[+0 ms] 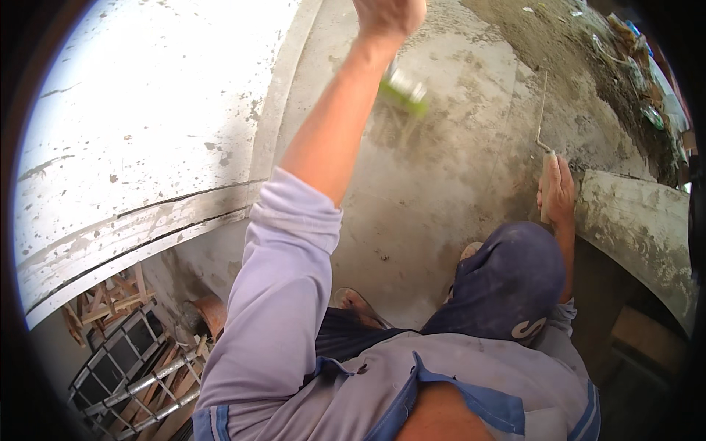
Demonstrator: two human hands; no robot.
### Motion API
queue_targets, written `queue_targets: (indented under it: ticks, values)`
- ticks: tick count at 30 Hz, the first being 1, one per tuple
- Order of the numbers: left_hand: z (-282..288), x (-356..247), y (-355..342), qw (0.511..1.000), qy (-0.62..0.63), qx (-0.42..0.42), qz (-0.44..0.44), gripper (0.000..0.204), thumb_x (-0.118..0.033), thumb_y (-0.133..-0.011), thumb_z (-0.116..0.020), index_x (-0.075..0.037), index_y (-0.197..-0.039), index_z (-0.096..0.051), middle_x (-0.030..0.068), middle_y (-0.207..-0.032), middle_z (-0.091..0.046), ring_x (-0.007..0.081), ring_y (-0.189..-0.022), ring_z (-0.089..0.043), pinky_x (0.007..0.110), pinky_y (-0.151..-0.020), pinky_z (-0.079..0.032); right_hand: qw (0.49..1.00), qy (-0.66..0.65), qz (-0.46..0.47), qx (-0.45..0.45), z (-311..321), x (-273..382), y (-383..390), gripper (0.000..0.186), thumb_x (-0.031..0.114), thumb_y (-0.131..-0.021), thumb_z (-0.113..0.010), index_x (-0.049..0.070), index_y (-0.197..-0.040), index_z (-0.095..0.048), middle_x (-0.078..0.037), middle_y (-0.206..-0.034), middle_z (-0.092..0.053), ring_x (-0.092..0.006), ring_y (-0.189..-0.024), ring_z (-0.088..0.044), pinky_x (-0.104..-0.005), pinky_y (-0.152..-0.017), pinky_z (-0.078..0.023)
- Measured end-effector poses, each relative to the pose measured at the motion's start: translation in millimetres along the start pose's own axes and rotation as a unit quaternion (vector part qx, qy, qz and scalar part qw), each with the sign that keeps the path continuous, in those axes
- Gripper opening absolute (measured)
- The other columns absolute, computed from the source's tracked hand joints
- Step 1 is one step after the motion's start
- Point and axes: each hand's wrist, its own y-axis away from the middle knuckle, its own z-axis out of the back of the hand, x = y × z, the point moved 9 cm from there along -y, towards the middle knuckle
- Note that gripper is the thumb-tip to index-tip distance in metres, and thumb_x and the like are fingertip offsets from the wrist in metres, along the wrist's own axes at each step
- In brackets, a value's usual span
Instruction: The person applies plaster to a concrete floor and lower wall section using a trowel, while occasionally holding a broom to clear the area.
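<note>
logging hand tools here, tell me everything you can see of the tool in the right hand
A trowel-like tool: pale, roughly straight handle, thin cranked neck that looks metal, and a slim straight part beyond, possibly a blade seen edge-on. The right hand grips the handle, the far end pointing away from the person. Whether it touches the ground can't be told.

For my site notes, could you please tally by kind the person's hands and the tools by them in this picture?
Hands: 2, the left hand partly cut off by the upper edge and the right hand
Trowel: 1, in the right hand
Green tool: 1, too blurred to name exactly
Total: 4
</note>
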Motion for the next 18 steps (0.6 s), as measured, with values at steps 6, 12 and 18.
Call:
queue_targets:
  ticks: [6,12,18]
  values:
    - [9.6,-63.9,-58.0,0.935,0.187,0.176,0.244,0.051,-0.043,-0.097,-0.047,-0.013,-0.056,-0.041,-0.0024,-0.049,-0.04,0.0109,-0.037,-0.032,0.029,-0.039,-0.028,0.999,0.023,-0.032,-0.002,23.5,-12.0,17.5,0.034,0.037,-0.099,-0.043,0.007,-0.109,-0.055,0.001,-0.062,-0.044,-0.0071,-0.046,-0.039,-0.0246,-0.042,-0.033]
    - [23.7,50.2,129.9,0.889,-0.18,0.2,0.37,0.045,-0.043,-0.088,-0.062,-0.005,-0.068,-0.05,-0.004,-0.053,-0.039,0.0062,-0.043,-0.038,0.019,-0.037,-0.028,0.997,0.041,-0.042,0.046,-6.4,-1.3,28.9,0.033,0.035,-0.098,-0.045,0.007,-0.109,-0.056,0.001,-0.066,-0.044,-0.0066,-0.052,-0.039,-0.0246,-0.046,-0.033]
    - [-64.4,21.3,47.1,0.996,-0.026,0.04,0.072,0.053,-0.047,-0.095,-0.05,-0.012,-0.057,-0.036,-0.0027,-0.051,-0.035,0.0102,-0.045,-0.032,0.028,-0.044,-0.027,0.997,-0.014,-0.074,-0.03,14.4,-21.5,38.6,0.029,0.035,-0.098,-0.046,0.008,-0.104,-0.056,0.003,-0.066,-0.038,-0.0057,-0.053,-0.031,-0.0249,-0.047,-0.027]
